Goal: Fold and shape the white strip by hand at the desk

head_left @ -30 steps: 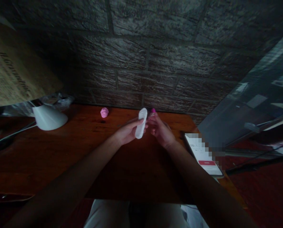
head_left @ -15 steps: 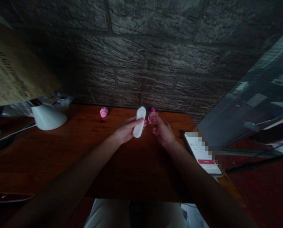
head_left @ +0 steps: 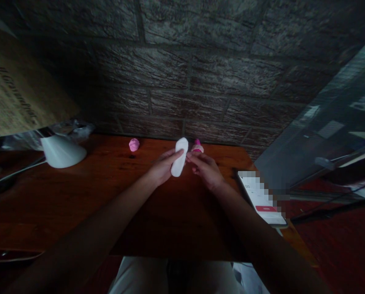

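My left hand (head_left: 162, 167) grips a white, flat oblong piece (head_left: 179, 157) with rounded ends, the thumb across its front and the fingers behind. It is held above the wooden table, tilted slightly to the right at the top. My right hand (head_left: 207, 169) is closed in a pinch at the right edge of the white piece, close to the left fingertips; what lies between its fingertips is too small to make out. Just behind the right fingers sits a pink, bumpy thing (head_left: 197, 147) with a brighter magenta top. Farther left on the table lies a pink lump (head_left: 134, 144).
A phone (head_left: 260, 200) with a lit screen lies at the table's right side. On the left stands a lamp with a white base (head_left: 62, 151) and a printed shade (head_left: 19, 85), clear plastic wrap (head_left: 81, 128) behind it. A stone-patterned wall (head_left: 182, 73) borders the wooden table (head_left: 87, 192).
My right hand has shifted left from beside the pink thing to the white piece's edge, its fingers now pinched. More of the pink thing shows. The left hand has barely moved.
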Available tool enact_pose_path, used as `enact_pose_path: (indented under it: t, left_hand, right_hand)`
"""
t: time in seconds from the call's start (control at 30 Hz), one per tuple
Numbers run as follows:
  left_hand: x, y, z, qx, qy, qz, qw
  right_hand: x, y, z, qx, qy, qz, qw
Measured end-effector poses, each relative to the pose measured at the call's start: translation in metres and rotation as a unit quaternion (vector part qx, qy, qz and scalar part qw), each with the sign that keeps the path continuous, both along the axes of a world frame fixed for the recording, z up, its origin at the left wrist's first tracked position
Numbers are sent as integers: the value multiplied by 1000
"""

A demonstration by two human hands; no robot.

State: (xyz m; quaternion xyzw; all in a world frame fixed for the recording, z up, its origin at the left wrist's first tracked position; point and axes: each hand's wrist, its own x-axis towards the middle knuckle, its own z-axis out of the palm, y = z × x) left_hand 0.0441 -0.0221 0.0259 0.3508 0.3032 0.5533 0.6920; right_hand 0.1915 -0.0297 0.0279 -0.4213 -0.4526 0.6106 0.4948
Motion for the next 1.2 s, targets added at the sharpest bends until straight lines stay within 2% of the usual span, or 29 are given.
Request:
enact_pose_path:
  t: [0.27, 0.63, 0.97, 1.2]
  left_hand:
    - [-2, 1, -5, 0, 15, 7, 1000]
    - [-4, 5, -14, -15, 19, -9, 1000]
    - [-5, 6, -7, -14, -2, 29, 999]
    - [-8, 6, -5, -4, 2, 20, 1000]
  right_hand:
    - [3, 2, -7, -18, 4, 54, 998]
    - [-1, 0, -4, 39, -52, 33, 997]
    - [2, 0, -3, -13, -49, 38, 998]
    - [1, 1, -4, -5, -47, 52, 998]
